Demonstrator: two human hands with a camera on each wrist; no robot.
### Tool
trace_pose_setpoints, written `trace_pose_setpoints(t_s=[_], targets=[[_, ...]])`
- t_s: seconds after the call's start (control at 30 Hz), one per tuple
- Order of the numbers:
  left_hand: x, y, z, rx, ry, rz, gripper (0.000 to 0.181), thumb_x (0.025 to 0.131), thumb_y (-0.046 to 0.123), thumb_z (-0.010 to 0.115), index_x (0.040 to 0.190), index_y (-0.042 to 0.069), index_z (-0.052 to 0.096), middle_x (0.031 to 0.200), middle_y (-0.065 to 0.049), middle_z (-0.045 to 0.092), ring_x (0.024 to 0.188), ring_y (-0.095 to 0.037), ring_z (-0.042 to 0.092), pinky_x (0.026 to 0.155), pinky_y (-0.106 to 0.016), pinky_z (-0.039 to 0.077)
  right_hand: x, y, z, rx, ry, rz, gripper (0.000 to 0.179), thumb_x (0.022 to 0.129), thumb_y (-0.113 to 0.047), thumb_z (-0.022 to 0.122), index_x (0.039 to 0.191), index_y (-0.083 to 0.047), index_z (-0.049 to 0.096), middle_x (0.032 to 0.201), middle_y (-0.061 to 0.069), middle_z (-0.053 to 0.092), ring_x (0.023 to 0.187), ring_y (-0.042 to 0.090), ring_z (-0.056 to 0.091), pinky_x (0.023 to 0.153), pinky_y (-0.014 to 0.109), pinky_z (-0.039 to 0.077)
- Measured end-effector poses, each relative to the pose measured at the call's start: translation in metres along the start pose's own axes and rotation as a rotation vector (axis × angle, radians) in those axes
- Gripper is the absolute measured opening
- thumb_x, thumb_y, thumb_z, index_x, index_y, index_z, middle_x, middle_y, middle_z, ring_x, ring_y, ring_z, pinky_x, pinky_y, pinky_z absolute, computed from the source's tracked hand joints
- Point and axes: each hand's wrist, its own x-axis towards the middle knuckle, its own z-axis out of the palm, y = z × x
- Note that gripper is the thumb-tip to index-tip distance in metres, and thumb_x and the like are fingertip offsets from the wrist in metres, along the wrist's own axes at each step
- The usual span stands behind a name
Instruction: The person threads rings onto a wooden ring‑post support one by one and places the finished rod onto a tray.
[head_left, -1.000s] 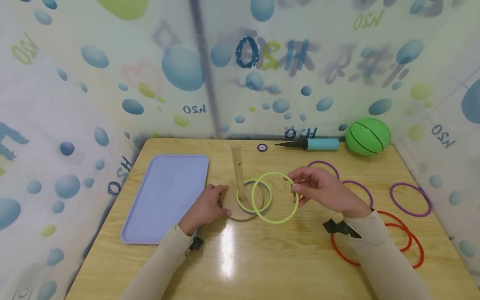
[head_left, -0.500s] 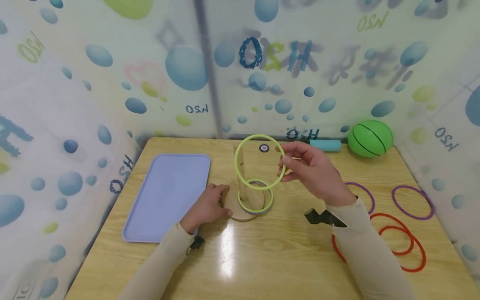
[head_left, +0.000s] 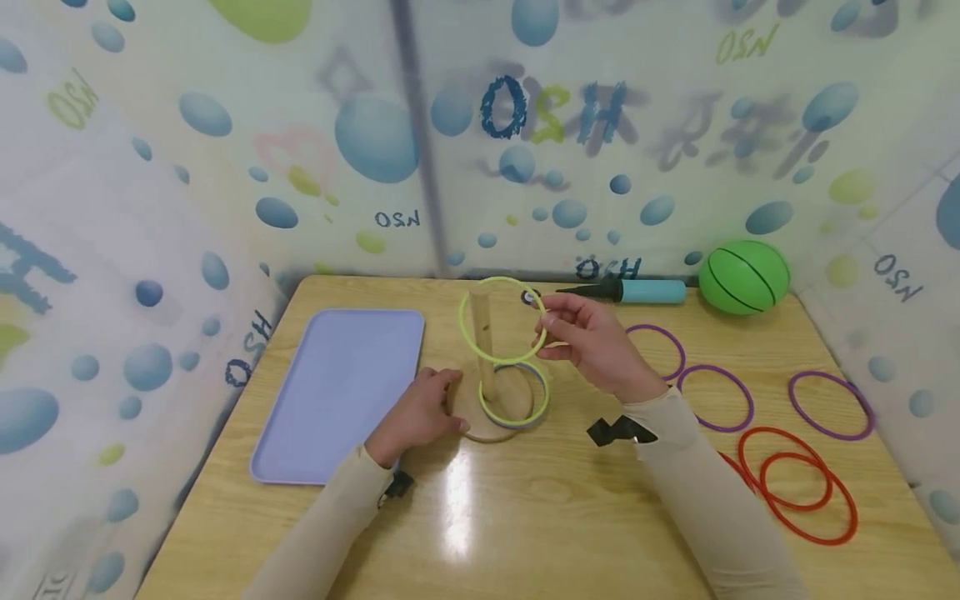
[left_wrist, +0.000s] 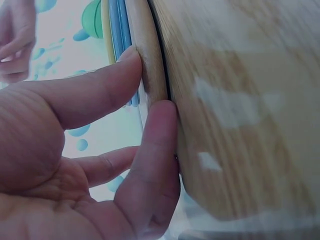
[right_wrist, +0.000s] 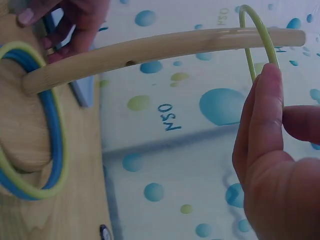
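Observation:
My right hand (head_left: 596, 343) pinches a yellow-green ring (head_left: 461, 319) between thumb and fingers. In the right wrist view that ring (right_wrist: 268, 44) encircles the upper part of the upright wooden peg (right_wrist: 165, 48). The peg rises from a round wooden base (head_left: 469, 410). Low around the peg, on the base, lie another yellow-green ring (right_wrist: 62, 135) and blue ringing (right_wrist: 49, 112) beneath it. My left hand (head_left: 420, 412) holds the base's left edge; in the left wrist view the thumb (left_wrist: 107, 87) and a finger (left_wrist: 159, 132) press its rim.
A pale blue tray (head_left: 341, 396) lies left of the base. Several purple rings (head_left: 716, 367) and red rings (head_left: 797, 507) lie to the right. At the back are a blue hand pump (head_left: 652, 292), a green ball (head_left: 745, 277) and a small dark disc (head_left: 527, 295).
My right hand has lifted the yellow-green ring and carried it left, from beside the base to the peg's top, then lowered it slightly around the peg. The left hand stays on the base.

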Motion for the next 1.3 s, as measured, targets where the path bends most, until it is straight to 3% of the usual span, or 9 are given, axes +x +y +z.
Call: trace_pose_setpoints(t_s=[0.17,0.43,0.57,0.7,1.0,1.3], targets=[[-0.001,0.001,-0.001,0.007,-0.002,-0.001,0.083,0.079,0.018,0.094,0.15,0.0,0.055,0.119,-0.017,0.058,0.1,-0.024,0.055,0.09,-0.041,0.05,0.006,0.026,-0.014,-0.052,0.024,0.079,0.035,0.109,0.001,0.05,0.144,0.006,0.047,0.098,0.0,0.068,0.086,0.015,0.072,0.079,0.03,0.064],[-0.001,0.003,0.0,0.033,0.01,0.004,0.084,0.077,0.018,0.094,0.149,-0.001,0.055,0.12,-0.02,0.058,0.101,-0.026,0.054,0.093,-0.044,0.051,0.005,0.05,-0.026,-0.214,0.014,0.198,0.048,0.109,-0.003,0.054,0.155,0.003,0.042,0.106,0.008,0.063,0.098,0.023,0.072,0.088,0.04,0.064],[-0.002,0.005,0.0,0.037,0.004,-0.005,0.085,0.078,0.018,0.094,0.15,-0.001,0.054,0.127,-0.023,0.057,0.107,-0.029,0.056,0.099,-0.047,0.052,0.003,0.06,-0.03,-0.265,-0.005,0.23,0.048,0.109,-0.004,0.055,0.154,0.004,0.043,0.112,0.017,0.062,0.099,0.025,0.071,0.088,0.042,0.064],[-0.002,0.007,0.001,0.043,0.005,-0.01,0.085,0.079,0.018,0.094,0.151,-0.002,0.053,0.13,-0.024,0.057,0.111,-0.031,0.057,0.103,-0.05,0.051,0.001,0.069,-0.033,-0.304,-0.022,0.227,0.046,0.107,-0.002,0.057,0.151,0.007,0.045,0.116,0.024,0.06,0.091,0.02,0.071,0.081,0.037,0.065],[-0.004,0.008,0.001,0.055,0.018,0.004,0.085,0.079,0.019,0.094,0.15,-0.004,0.053,0.129,-0.026,0.058,0.109,-0.032,0.058,0.102,-0.051,0.052,0.0,0.08,-0.039,-0.397,-0.008,0.241,0.038,0.105,-0.001,0.059,0.143,0.006,0.055,0.117,0.021,0.059,0.097,0.023,0.066,0.077,0.035,0.065],[-0.007,0.009,0.001,0.044,0.018,-0.005,0.085,0.08,0.019,0.093,0.151,-0.003,0.052,0.129,-0.025,0.057,0.108,-0.032,0.059,0.101,-0.051,0.052,0.0,0.084,-0.042,-0.541,-0.013,0.243,0.036,0.103,-0.001,0.062,0.138,0.006,0.06,0.108,0.019,0.063,0.087,0.019,0.065,0.074,0.034,0.064]])
